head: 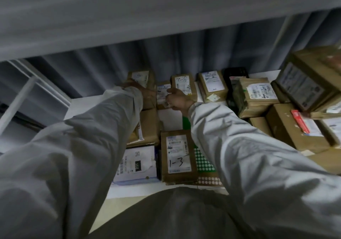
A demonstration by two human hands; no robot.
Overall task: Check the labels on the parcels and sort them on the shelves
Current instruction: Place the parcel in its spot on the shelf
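I am leaning over a white shelf (81, 107) covered with brown cardboard parcels that carry white labels. My left hand (144, 93) reaches to the back left, where its fingers curl over the edge of a tall brown parcel (141, 77); my sleeve hides most of the hand. Just to the right, my right hand (177, 99) grips a small labelled parcel (162, 91), thumb lying on the label. This small parcel stands between the tall parcel and one marked in handwriting (182, 84). Close to me lies a parcel marked "1-3" (177, 155).
A white box marked "231" (136, 163) lies at the near left, and a green dotted sheet (203, 162) lies beside the "1-3" parcel. Further parcels (212, 85) and stacked boxes (302, 85) fill the right side. The upper shelf board (129, 17) hangs low overhead.
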